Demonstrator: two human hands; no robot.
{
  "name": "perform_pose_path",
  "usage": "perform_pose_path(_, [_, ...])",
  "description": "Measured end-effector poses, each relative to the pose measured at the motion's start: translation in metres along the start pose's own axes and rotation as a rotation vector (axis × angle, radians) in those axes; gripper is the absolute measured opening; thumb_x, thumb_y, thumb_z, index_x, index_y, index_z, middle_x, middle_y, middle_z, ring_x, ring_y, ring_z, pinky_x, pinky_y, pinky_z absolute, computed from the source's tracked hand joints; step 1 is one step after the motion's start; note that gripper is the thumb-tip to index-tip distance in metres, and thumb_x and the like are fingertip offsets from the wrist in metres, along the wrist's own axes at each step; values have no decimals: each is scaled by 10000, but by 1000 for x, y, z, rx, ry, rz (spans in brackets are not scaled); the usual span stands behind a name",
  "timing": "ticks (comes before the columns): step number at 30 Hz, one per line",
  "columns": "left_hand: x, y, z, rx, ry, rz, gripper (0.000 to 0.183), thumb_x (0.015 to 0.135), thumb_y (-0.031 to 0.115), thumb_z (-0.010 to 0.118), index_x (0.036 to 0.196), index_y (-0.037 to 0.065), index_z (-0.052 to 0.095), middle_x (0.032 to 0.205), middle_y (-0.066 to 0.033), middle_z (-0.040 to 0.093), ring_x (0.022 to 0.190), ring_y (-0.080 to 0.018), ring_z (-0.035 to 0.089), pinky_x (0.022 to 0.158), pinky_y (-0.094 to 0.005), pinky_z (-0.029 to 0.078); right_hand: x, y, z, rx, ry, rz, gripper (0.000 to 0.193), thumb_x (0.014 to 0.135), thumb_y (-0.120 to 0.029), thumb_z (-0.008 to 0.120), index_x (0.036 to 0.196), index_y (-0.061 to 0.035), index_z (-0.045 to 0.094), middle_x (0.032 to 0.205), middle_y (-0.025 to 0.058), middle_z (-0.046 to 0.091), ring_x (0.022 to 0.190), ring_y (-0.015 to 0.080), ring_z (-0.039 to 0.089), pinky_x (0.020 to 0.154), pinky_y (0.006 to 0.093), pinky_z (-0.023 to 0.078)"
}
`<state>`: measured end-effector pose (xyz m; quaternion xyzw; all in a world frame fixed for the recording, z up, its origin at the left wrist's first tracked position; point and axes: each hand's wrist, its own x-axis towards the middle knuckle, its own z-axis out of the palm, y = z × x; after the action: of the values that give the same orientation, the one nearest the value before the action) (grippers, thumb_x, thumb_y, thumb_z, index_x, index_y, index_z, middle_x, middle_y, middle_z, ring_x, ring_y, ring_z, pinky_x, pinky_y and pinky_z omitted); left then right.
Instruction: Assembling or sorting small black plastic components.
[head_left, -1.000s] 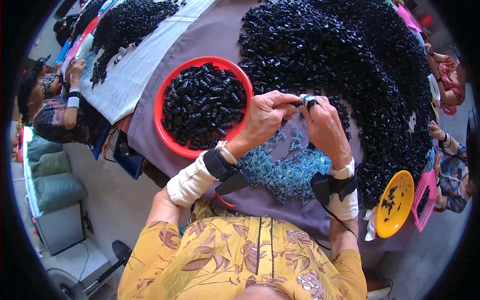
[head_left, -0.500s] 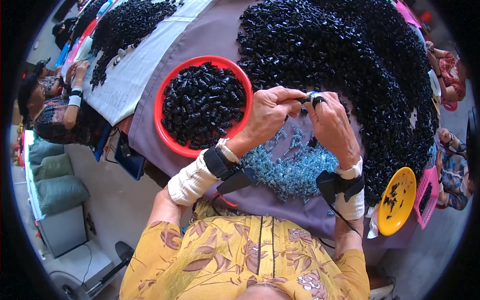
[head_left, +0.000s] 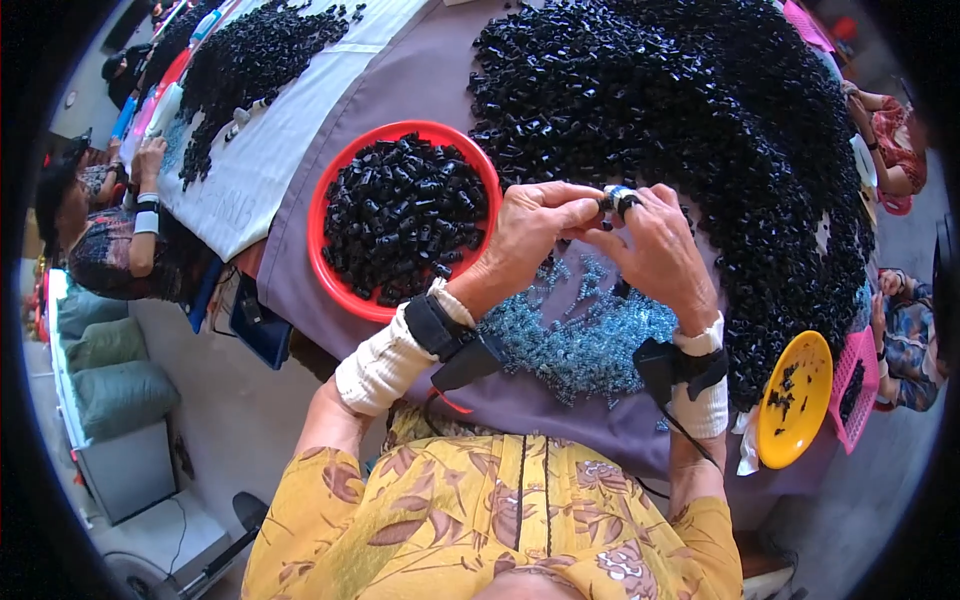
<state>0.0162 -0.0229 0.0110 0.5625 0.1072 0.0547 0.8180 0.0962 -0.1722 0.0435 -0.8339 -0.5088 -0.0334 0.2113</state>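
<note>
Above the table, my left hand (head_left: pixel 530 235) pinches a small black plastic piece (head_left: pixel 604 204) between thumb and forefinger. My right hand (head_left: pixel 662 255) meets it there with curled fingers; whatever lies inside them is too small to make out. A white and black band (head_left: pixel 624 199) wraps one right finger. Below both hands spreads a heap of small light-blue pieces (head_left: pixel 580 345). Left of my left hand stands a red basin (head_left: pixel 318 255) full of small black plastic parts (head_left: pixel 405 215). A large pile of similar black parts (head_left: pixel 640 90) covers the table beyond my hands.
A yellow plate (head_left: pixel 768 425) and a pink basket (head_left: pixel 848 430), both with black bits, stand at the right edge of the purple cloth (head_left: pixel 400 90). Other people (head_left: pixel 110 240) sit left and right. Cables hang from black devices (head_left: pixel 470 362) on my wrists.
My right thumb has dropped away from the right forefinger toward my left hand. My left fingers have shifted slightly left and down with the small black piece. The red basin appears slightly lower in view.
</note>
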Motion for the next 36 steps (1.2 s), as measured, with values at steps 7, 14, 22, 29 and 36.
perform_pose_path(7, [0, 1, 3, -137, -54, -121, 219, 920, 187, 533, 975, -4, 625, 867, -68, 654, 785, -125, 636, 737, -276, 537, 4, 2, 6, -145, 248, -54, 293, 724, -285, 704, 633, -22, 610, 643, 83, 584, 681, 218, 545, 797, 389, 366])
perform_pose_path(14, [-2, -6, -1, -147, -112, -138, 236, 934, 213, 509, 945, 9, 626, 852, -59, 649, 765, -114, 633, 727, -275, 538, 3, -1, 5, -98, 214, -48, 314, 688, -299, 711, 599, -20, 599, 616, 96, 574, 661, 225, 547, 787, 385, 375])
perform_pose_path(22, [-3, -4, -1, -119, -62, -148, 334, 936, 306, 506, 955, -11, 610, 824, -74, 642, 751, -139, 639, 704, -286, 545, 3, 4, 13, -45, 259, -39, 318, 680, -272, 709, 548, -19, 569, 584, 93, 552, 609, 224, 530, 739, 381, 377])
perform_pose_path(29, [-5, -7, -4, -116, -27, -173, 412, 925, 379, 502, 963, -18, 604, 820, -91, 642, 742, -153, 642, 690, -287, 545, 1, 3, 13, 24, 249, -47, 276, 686, -203, 682, 535, -19, 542, 552, 86, 511, 563, 223, 490, 713, 373, 371])
perform_pose_path(36, [-10, -2, -2, -99, -113, -178, 372, 925, 352, 513, 965, -4, 611, 837, -86, 645, 748, -155, 642, 681, -284, 541, 3, 3, 12, 84, 210, -136, 259, 691, -239, 685, 612, -23, 565, 572, 90, 519, 585, 250, 513, 712, 371, 374])
